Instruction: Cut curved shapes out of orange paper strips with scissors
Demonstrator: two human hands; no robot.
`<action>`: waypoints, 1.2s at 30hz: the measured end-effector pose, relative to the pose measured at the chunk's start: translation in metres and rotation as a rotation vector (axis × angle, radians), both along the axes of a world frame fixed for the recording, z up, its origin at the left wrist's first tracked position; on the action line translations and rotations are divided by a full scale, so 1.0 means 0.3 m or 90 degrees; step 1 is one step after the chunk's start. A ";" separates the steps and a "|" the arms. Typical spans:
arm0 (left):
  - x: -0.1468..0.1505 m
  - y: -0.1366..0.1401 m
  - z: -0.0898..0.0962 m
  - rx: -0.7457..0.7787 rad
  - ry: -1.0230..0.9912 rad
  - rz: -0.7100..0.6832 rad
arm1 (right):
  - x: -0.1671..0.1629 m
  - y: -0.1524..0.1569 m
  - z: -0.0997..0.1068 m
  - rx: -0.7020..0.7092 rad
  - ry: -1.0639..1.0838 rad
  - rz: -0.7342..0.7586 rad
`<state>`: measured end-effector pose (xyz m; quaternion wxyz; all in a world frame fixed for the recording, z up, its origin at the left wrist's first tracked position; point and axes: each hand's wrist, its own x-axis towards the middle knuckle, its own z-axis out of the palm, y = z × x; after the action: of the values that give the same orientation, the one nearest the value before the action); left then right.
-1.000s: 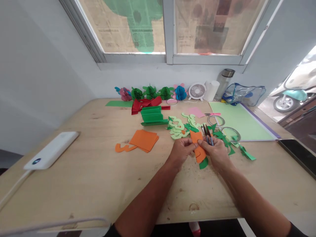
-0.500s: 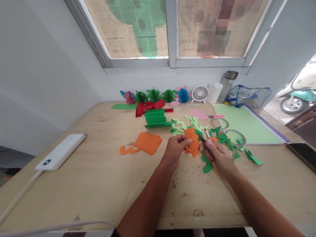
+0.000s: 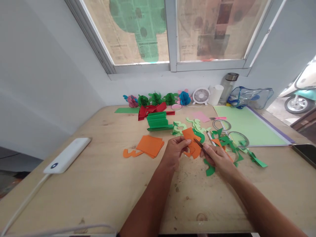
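Between the thumb and fingers of my left hand is a piece of orange paper, partly cut, held above the table. My right hand grips a pair of small scissors, whose dark blades meet the right edge of the paper. The handles are mostly hidden by my fingers. Below the hands lie more orange scraps and green scraps. To the left rests a stack of orange squares, with a wavy orange cutout beside it.
Folded green paper, red paper and pale green cutouts lie beyond my hands. Tape rolls and a light green sheet are on the right. Against the wall stand paper figures and a fan. A white device lies left.
The scissors have come to the orange paper's edge, their blades now looking closer together. An orange scrap shows more fully beside my right hand. The whole view has shifted slightly.
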<state>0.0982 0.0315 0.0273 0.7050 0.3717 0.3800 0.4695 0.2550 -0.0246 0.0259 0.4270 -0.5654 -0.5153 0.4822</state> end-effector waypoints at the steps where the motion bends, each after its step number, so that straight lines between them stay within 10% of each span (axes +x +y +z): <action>1: 0.000 0.000 -0.001 -0.005 -0.007 0.001 | 0.000 0.000 -0.002 -0.003 0.000 0.002; 36: 0.074 -0.038 -0.033 -0.007 -0.011 0.042 | -0.019 0.011 -0.026 -0.037 0.084 -0.057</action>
<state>0.1202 0.0200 0.0173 0.6948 0.3508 0.3883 0.4934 0.2492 -0.0214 0.0181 0.4643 -0.5675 -0.4458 0.5135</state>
